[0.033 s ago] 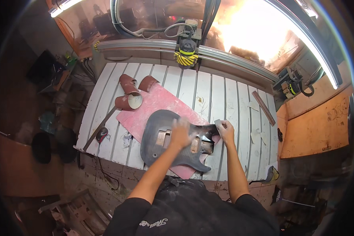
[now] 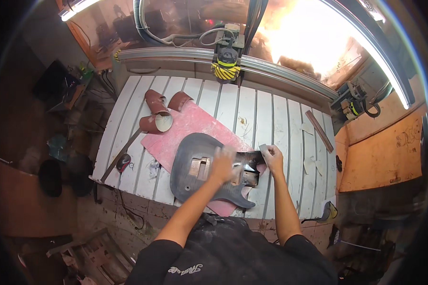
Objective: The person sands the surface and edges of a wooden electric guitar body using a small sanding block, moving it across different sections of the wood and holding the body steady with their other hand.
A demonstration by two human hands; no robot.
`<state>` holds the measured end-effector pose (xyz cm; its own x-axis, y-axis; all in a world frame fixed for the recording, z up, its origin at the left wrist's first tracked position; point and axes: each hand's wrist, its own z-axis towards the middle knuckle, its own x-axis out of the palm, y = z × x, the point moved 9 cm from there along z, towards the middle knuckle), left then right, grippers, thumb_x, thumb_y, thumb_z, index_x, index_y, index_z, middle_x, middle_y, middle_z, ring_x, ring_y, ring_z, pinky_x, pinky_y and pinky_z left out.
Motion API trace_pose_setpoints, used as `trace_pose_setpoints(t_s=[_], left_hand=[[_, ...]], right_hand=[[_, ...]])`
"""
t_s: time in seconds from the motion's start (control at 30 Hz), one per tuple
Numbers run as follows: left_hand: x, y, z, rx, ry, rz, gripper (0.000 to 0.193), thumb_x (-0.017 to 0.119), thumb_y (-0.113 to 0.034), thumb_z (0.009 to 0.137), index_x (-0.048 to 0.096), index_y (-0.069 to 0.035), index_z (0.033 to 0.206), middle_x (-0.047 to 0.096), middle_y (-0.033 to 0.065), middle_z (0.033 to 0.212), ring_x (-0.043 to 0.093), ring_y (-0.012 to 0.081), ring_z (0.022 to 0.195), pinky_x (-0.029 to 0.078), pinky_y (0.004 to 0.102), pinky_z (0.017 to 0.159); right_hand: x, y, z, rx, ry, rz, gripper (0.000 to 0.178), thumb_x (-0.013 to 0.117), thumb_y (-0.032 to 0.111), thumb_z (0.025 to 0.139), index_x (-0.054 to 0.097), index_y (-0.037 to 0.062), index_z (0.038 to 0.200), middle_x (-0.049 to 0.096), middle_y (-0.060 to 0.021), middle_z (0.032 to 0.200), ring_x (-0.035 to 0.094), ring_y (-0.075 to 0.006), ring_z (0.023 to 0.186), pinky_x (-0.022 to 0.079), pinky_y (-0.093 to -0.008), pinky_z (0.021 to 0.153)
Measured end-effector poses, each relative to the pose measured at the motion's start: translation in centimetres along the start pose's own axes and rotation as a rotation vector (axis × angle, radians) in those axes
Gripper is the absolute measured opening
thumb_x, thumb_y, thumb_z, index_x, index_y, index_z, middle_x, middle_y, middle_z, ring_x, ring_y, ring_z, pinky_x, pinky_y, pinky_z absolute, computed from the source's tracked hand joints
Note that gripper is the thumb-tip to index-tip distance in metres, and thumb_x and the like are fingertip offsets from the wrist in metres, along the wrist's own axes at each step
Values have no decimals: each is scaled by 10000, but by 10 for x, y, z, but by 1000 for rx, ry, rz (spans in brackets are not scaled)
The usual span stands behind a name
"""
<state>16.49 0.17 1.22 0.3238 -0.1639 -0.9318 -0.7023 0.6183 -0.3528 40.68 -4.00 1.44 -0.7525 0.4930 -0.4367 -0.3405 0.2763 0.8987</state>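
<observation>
A dark grey electric guitar body (image 2: pixel 188 159) lies flat on a pink sheet (image 2: pixel 199 122), with bare wood showing in its routed cavities. My left hand (image 2: pixel 222 164) is over the middle of the body, blurred by motion. Its fingers look stretched out and flat, with nothing seen in them. At the body's right end, by the glossy black neck pocket area, my right hand (image 2: pixel 274 159) is closed in a pinch. Between its fingertips shows a small grey piece of sandpaper (image 2: pixel 263 148).
Under everything is a white slatted table (image 2: pixel 271 118). Brown sandpaper rolls (image 2: pixel 154 123) lie at the far left, near a mouse (image 2: pixel 123 163) and a long strip (image 2: pixel 123 154). A brown bar (image 2: pixel 319 130) lies at the right. A machine head (image 2: pixel 226 64) hangs on a rail behind.
My left hand has shifted slightly to the right over the guitar body. My right hand stays where it was.
</observation>
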Motion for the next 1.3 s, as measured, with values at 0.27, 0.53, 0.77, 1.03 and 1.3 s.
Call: trace_pose_setpoints(t_s=[0.27, 0.53, 0.77, 1.03, 1.3], left_hand=[[-31, 62, -15, -90, 43, -88, 788, 521, -561, 1027, 459, -1, 1577, 412, 183, 1680, 346, 327, 1577, 228, 519, 1293], [-60, 156, -68, -397, -23, -109, 828, 582, -523, 1011, 382, -10, 1630, 328, 160, 1733, 286, 341, 1605, 213, 556, 1301], [-48, 70, -63, -242, -66, 25, 1002, 614, -626, 945, 347, 66, 1618, 314, 259, 1711, 266, 382, 1605, 187, 535, 1307], [-53, 109, -114, -328, -88, -49, 927, 578, -589, 989, 352, 44, 1626, 320, 247, 1713, 261, 377, 1609, 185, 539, 1304], [-65, 118, -208, -489, -117, -39, 949, 679, -534, 952, 348, 49, 1625, 301, 235, 1723, 228, 401, 1614, 186, 585, 1295]], right_hand=[[6, -8, 11, -26, -4, -25, 276, 773, 186, 921, 744, -33, 1088, 769, -87, 954, 714, -155, 886, 569, -299, 823], [-18, -3, 30, -39, -29, -119, 253, 751, 157, 905, 753, -14, 1092, 769, -85, 978, 706, -157, 895, 561, -316, 835], [1, -17, 39, 14, 35, -44, 298, 750, 212, 926, 748, -11, 1124, 766, -78, 986, 698, -147, 891, 551, -302, 816], [10, -24, 38, 15, 26, -73, 376, 773, 306, 917, 762, -29, 1089, 793, -134, 980, 743, -200, 893, 577, -338, 837], [19, -19, 30, 49, 4, -239, 416, 744, 365, 875, 761, 21, 1108, 795, -169, 1036, 757, -271, 967, 572, -383, 888]])
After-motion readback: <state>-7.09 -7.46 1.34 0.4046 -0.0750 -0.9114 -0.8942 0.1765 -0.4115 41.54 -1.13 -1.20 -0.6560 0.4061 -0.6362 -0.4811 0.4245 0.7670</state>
